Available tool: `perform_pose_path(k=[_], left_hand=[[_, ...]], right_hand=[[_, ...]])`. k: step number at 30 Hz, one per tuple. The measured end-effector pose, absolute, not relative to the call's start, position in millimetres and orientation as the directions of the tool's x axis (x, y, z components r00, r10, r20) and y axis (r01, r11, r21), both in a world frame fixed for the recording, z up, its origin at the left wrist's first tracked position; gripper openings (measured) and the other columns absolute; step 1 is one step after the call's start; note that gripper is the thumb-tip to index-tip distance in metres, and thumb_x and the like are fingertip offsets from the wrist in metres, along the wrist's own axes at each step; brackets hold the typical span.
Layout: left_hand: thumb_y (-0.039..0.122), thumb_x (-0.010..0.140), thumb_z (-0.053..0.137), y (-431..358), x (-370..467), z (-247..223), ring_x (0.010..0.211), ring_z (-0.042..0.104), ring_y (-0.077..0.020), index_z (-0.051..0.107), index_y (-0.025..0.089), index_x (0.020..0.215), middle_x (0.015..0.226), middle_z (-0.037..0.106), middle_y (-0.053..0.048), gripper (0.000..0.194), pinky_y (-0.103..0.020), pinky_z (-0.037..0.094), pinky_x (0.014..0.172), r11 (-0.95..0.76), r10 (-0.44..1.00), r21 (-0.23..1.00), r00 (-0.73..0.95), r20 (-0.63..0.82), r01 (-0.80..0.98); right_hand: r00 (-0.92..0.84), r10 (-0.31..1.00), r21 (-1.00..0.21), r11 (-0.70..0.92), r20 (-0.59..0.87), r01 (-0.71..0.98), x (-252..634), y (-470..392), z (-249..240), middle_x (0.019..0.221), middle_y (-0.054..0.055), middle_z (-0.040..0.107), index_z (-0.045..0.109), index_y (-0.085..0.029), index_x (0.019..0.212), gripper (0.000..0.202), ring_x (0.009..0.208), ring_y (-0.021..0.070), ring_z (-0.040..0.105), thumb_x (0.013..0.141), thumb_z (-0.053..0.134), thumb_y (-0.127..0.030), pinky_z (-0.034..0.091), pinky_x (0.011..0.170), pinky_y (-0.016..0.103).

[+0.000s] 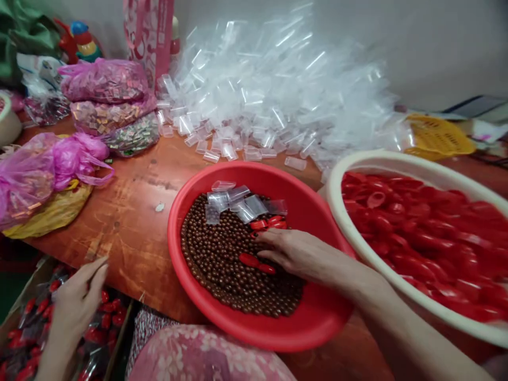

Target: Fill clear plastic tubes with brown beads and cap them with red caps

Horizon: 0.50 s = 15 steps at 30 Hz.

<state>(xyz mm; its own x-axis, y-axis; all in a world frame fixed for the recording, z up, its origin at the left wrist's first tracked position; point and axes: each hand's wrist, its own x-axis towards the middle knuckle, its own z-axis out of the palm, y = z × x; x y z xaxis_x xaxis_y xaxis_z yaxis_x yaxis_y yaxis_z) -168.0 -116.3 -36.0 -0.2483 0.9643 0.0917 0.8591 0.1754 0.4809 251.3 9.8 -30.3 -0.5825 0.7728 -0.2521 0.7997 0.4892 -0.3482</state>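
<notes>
A red plastic basin [254, 338] sits in front of me, filled partly with small round brown beads [222, 254]. My right hand [296, 251] reaches into it from the right, fingers stretched and apart. Its fingertips lie right by several glossy red plastic caps [249, 259] on the beads. Several short clear plastic tubes [218, 201] rest on the beads beyond the hand. At the lower left, my left hand [79, 299] hovers over a box, fingers extended, with nothing visible in them. Inside the box are clear tubes with red caps [106, 320].
A large heap of clear tubes [254, 100] covers the back of the wooden table [138, 211]. To the right, a white basin [373, 259] holds many red caps. Pink bags [107, 84] of small pieces stand at left; a yellow basket [440, 135] sits behind the white basin.
</notes>
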Motion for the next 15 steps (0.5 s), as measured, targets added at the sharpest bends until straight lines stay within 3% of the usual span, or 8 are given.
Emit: perform_pose_path(k=[2,5,7,12,15], left_hand=[[0.040,0.089,0.050,-67.0,-140.3,-43.7,0.089,0.069,-0.0216,0.067,0.031,0.102,0.101,0.073,-0.001,0.024,-0.038,0.056,0.084,0.005,0.983,0.543,-0.102,0.150,0.840],[0.029,0.091,0.046,-7.3,-102.6,-47.5,0.083,0.068,-0.0188,0.069,0.026,0.096,0.092,0.074,-0.004,0.024,-0.033,0.055,0.079,-0.144,0.980,0.534,0.045,0.194,0.833],[0.025,0.091,0.047,23.7,-89.5,-48.2,0.082,0.068,-0.0182,0.068,0.022,0.094,0.091,0.073,-0.005,0.022,-0.031,0.054,0.077,-0.148,0.974,0.490,0.041,0.223,0.859],[0.022,0.089,0.050,94.7,-80.8,-58.9,0.090,0.065,-0.0205,0.063,0.016,0.099,0.096,0.069,-0.009,0.017,-0.032,0.052,0.080,-0.111,0.964,0.401,0.001,0.266,0.909],[0.022,0.087,0.054,141.4,-67.9,-68.9,0.102,0.062,-0.0227,0.059,0.013,0.107,0.107,0.065,-0.013,0.022,-0.034,0.050,0.089,-0.123,0.964,0.370,0.022,0.266,0.921]], right_hand=[[-0.595,0.750,-0.369,0.486,-0.290,0.792,245.3,0.3,-35.8,0.091,0.004,0.070,0.064,-0.021,0.098,0.013,0.078,0.0178,0.068,0.088,0.058,-0.026,0.048,0.068,0.026],[-0.594,0.734,-0.363,0.482,-0.330,0.797,238.5,-12.0,-49.5,0.090,0.007,0.069,0.062,-0.019,0.089,0.008,0.079,0.0202,0.068,0.085,0.056,-0.016,0.048,0.067,0.028],[-0.573,0.773,-0.370,0.466,-0.272,0.804,238.4,-14.8,-61.0,0.080,0.005,0.068,0.059,-0.021,0.078,0.015,0.070,0.0179,0.067,0.084,0.050,-0.011,0.047,0.062,0.026],[-0.489,0.872,-0.389,0.437,-0.041,0.811,249.7,-9.5,-80.1,0.069,0.002,0.065,0.053,-0.023,0.073,0.016,0.057,0.0161,0.063,0.087,0.048,-0.019,0.045,0.054,0.026],[-0.425,0.905,-0.361,0.392,-0.013,0.846,254.5,-8.9,-83.2,0.065,0.002,0.064,0.052,-0.024,0.072,0.015,0.053,0.0171,0.061,0.085,0.047,-0.021,0.046,0.052,0.028]])
